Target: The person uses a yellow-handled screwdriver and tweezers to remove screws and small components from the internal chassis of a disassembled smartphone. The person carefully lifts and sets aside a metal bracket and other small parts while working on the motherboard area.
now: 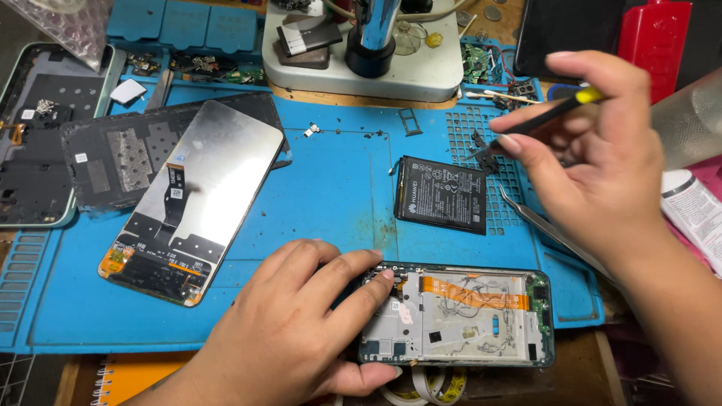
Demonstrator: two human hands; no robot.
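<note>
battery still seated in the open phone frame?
No: the black battery lies apart on the blue mat, above the opened phone frame that the left hand steadies.

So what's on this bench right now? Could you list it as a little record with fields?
Surface: blue work mat
Left hand: pressing down on the opened phone frame, which has an orange ribbon cable across it
Right hand: raised, holding a thin black tool with a yellow end
Between them: loose black battery
Left side: detached screen panel, face down
Near right hand: metal tweezers
</note>
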